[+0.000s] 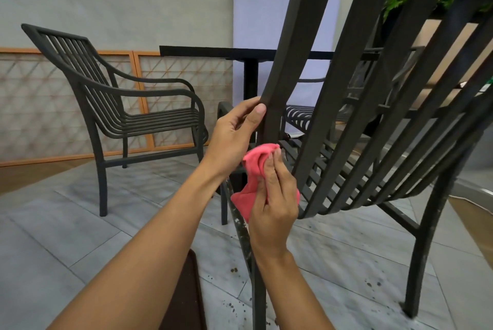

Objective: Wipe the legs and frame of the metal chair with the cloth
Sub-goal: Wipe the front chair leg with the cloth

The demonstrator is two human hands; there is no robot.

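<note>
A dark metal chair (373, 105) with a slatted back fills the right half of the head view, seen close from behind. My left hand (234, 132) grips the left upright of its back frame between thumb and fingers. Just below, my right hand (274, 196) is shut on a bunched pink cloth (256, 167), pressed against the frame where the upright meets the seat. The chair's rear left leg (256, 276) runs down under my right wrist and looks speckled with dirt.
A second dark metal chair (112, 105) stands at the left on the grey tiled floor (80, 223). A dark table (240, 52) stands behind. A lattice screen (40, 89) lines the wall. Dirt specks (234, 271) lie by the legs. A brown mat (184, 297) sits below.
</note>
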